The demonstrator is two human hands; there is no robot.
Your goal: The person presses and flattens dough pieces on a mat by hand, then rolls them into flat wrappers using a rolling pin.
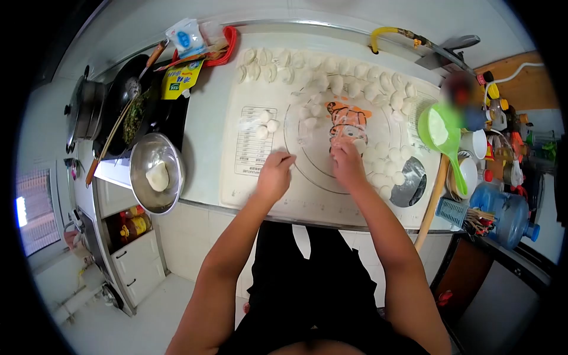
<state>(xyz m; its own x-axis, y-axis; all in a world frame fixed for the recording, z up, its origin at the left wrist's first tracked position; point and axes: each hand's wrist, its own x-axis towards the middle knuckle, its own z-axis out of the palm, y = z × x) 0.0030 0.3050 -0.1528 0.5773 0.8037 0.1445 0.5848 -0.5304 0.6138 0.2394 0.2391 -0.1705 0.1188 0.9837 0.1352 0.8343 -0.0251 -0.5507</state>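
Observation:
My left hand (274, 177) is closed in a loose fist over the front of the dough mat (248, 183), its fingers curled. To its right, my right hand (347, 164) has its fingers pinched together over the printed tiger (346, 115); I cannot tell what they hold. A white dough piece (360, 145) is right at those fingers. Small dough balls (393, 168) cluster to the right, and a few dough pieces (263, 131) lie left on the printed chart. Rows of white dumplings (331, 64) line the mat's far side.
A steel bowl (177, 177) with a dough lump (158, 177) stands left, near a wok (112, 118). On the right are a green scoop (458, 171) with flour, a wooden rolling pin (433, 201), a grey round plate (408, 184), and a blue water jug (500, 213).

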